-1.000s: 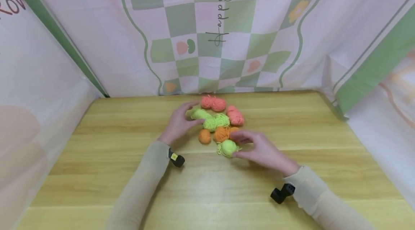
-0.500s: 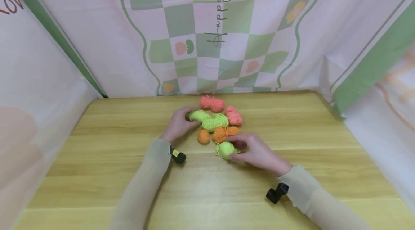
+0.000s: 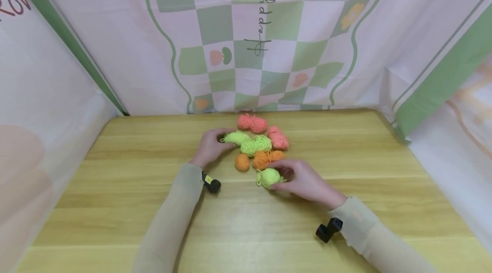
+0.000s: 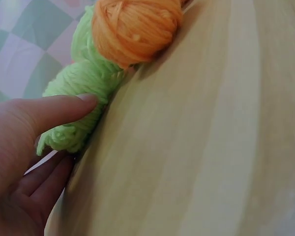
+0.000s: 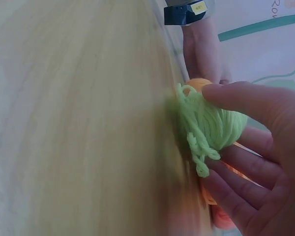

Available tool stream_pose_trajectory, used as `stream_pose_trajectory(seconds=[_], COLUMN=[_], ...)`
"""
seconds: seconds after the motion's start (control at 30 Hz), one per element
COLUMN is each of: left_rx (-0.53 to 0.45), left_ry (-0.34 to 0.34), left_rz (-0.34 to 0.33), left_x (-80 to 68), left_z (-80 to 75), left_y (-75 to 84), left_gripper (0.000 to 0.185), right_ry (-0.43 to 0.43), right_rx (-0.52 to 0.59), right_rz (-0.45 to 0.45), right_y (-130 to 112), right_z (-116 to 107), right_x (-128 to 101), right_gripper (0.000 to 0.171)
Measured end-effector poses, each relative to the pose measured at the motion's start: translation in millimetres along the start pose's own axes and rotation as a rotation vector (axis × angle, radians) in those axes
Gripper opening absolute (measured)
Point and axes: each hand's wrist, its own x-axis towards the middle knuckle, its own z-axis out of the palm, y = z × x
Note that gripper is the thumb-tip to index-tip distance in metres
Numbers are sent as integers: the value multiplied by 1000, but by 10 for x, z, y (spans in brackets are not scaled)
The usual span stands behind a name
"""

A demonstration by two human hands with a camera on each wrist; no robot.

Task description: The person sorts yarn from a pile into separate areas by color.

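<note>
Cupping a lime yarn ball (image 3: pixel 270 176) near the surface (image 3: pixel 153 221) middle, the right hand (image 3: pixel 303 181) has thumb & fingers curled round it. Soft, light, prob. squashy w/ loose loops; best held round the body. Left hand (image 3: pixel 209 147) pinches a green skein (image 3: pixel 235 137) toward the far edge, wrist low.

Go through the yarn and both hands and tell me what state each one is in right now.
Left hand: gripping the long green skein.
Right hand: fingers curled round the green ball.
Orange ball: lying free on the table.
Pink skeins: lying untouched at the back.
</note>
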Motion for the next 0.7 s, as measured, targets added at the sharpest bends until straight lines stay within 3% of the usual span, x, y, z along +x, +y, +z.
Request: stream_pose_trajectory(seconds=[0.33, 0.7], left_rx=[-26, -63], left_ry=[12, 24], left_rz=[6, -6], left_x=[0, -2], left_z=[5, 10], left_y=[-29, -54], left_gripper=[46, 46], right_ry=[69, 151], right_rx=[0, -48], right_rz=[35, 34], right_y=[-40, 137], right_z=[-210, -472], right_x=[-96, -248], right_gripper=[51, 52])
